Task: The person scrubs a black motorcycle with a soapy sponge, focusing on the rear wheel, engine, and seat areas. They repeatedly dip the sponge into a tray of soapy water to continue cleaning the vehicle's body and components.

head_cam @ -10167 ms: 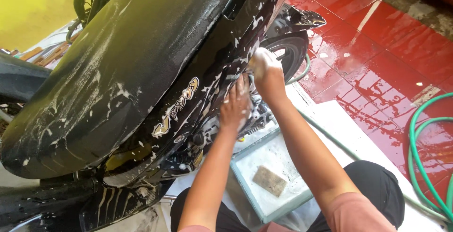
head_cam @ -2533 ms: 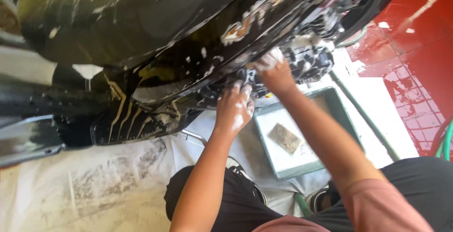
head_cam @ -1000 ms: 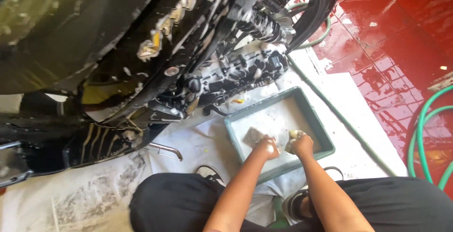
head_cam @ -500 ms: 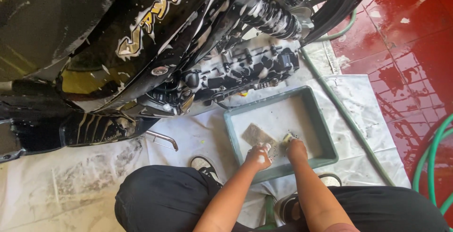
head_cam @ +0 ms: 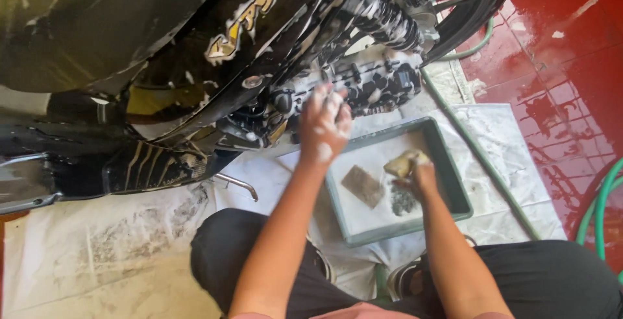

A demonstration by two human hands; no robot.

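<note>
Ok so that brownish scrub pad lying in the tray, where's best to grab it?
Pinch the scrub pad by its upper left edge, coming from above. It lies flat on the floor of the grey tray, and that side is farthest from the right hand holding the sponge.

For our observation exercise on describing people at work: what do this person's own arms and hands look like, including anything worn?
Both forearms are bare, with no gloves, watch or rings visible. The left hand is flecked with white soap foam on its back and fingers. The right hand is wet with a little foam. Pink short sleeves show at the frame's bottom edge.
</note>
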